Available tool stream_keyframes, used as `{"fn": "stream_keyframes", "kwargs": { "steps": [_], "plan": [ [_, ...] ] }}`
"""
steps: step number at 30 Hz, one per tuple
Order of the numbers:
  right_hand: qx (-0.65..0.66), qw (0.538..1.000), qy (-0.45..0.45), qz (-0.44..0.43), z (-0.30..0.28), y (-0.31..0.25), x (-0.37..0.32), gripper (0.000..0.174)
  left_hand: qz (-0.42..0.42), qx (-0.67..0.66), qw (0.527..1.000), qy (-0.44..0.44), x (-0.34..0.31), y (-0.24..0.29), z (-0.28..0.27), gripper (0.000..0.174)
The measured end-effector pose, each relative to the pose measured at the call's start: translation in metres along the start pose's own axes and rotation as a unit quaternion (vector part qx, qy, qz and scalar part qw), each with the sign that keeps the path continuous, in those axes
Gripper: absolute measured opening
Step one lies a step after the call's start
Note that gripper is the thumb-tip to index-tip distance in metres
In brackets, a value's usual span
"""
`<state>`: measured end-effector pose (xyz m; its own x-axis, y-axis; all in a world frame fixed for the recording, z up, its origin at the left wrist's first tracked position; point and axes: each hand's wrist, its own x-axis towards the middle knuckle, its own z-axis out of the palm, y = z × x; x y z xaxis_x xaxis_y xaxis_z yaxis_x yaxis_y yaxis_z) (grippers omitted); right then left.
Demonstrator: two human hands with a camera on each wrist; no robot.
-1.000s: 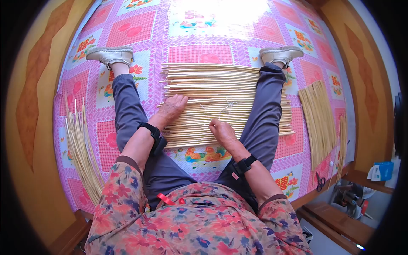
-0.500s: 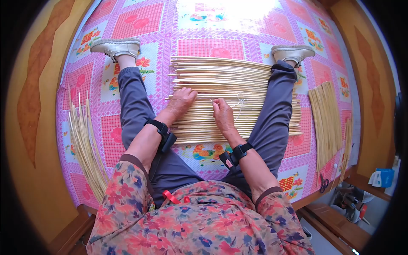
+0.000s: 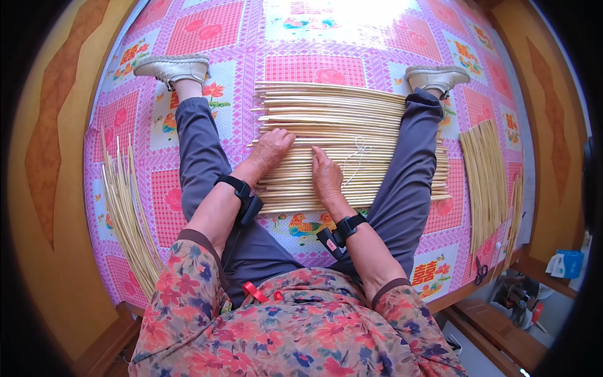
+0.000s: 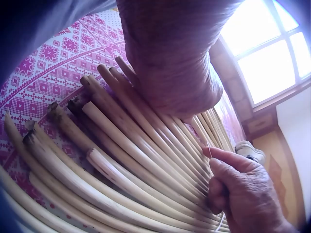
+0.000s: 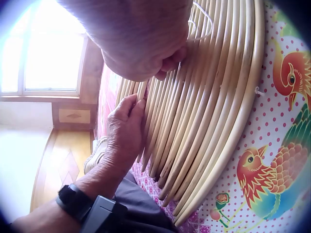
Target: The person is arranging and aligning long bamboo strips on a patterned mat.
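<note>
A row of pale, peeled stalks (image 3: 295,198) lies side by side across the cloth between the person's legs. At its left side the left hand (image 3: 273,146) rests over the stalks; in the right wrist view its thumb and fingers grip a stalk (image 5: 141,88) near the end. The right hand (image 3: 326,174) is over the middle of the row, fingers curled. A thin white thread (image 4: 209,149) runs at its thumb and forefinger, which pinch it, in the left wrist view. More of the thread (image 3: 359,149) trails loosely over the stalks to the right.
Bundles of thin stalks lie on the patterned cloth (image 3: 166,207) at left (image 3: 125,217) and right (image 3: 485,182). Dark scissors (image 3: 480,271) sit by the right front edge. The person's legs (image 3: 202,135) flank the row. Wooden boards (image 3: 59,157) stand along both sides.
The right hand has moved forward over the row, then slightly back, with the thread trailing. The left hand stays at the row's left side, its fingers more curled. The head view has shifted a little.
</note>
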<state>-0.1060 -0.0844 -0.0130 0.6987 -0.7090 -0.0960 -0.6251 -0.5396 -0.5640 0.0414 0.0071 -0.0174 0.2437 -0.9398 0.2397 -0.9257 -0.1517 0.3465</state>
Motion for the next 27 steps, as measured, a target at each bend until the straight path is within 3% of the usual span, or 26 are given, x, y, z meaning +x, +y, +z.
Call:
{"fn": "stream_keyframes", "kwargs": {
  "steps": [27],
  "plan": [
    [-0.026,0.999,-0.017,-0.014,-0.0025,0.0018,-0.0001,0.024,0.007,0.008,1.0,-0.01,-0.0015,-0.0022,0.0027,0.014]
  ]
}}
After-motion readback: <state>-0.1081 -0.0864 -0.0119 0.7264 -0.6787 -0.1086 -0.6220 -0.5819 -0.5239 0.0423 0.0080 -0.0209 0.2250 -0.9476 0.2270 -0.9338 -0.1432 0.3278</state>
